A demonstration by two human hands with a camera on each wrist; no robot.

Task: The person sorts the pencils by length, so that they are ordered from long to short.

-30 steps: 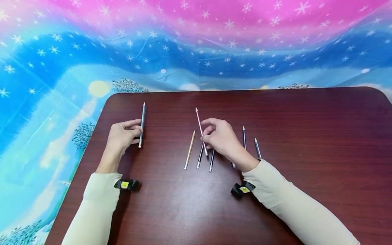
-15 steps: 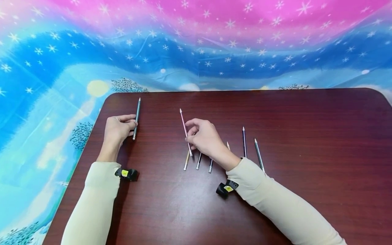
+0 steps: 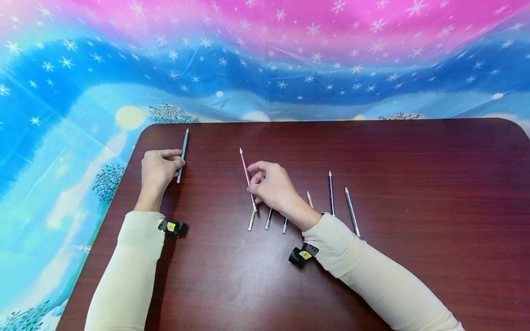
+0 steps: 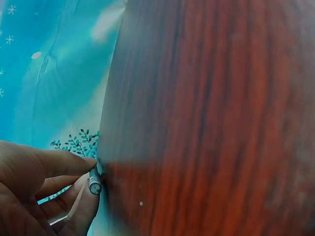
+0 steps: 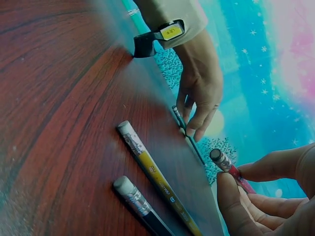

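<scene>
My left hand (image 3: 159, 168) pinches a teal pencil (image 3: 184, 146) near the table's far left corner, its tip pointing to the far edge. In the left wrist view the eraser end of that teal pencil (image 4: 94, 184) shows between thumb and fingers. Near the middle, my right hand (image 3: 271, 186) pinches a pink pencil (image 3: 244, 168) between thumb and fingers, tip away from me. Its eraser end overlaps a yellow pencil (image 3: 251, 221) in the head view. The right wrist view shows the yellow pencil (image 5: 160, 182) and a dark pencil (image 5: 140, 204) lying beside that hand.
Two dark pencils (image 3: 269, 219) (image 3: 285, 225) lie partly hidden under the right hand. To its right are a light-tipped pencil (image 3: 309, 198), a dark purple pencil (image 3: 331, 193) and a grey-blue pencil (image 3: 352, 211). A snowflake-patterned cloth (image 3: 265, 59) hangs behind the brown table (image 3: 232, 285).
My left hand has carried the teal pencil toward the far left corner. The right hand has moved left with the pink pencil, from over the dark pencils to over the yellow one.
</scene>
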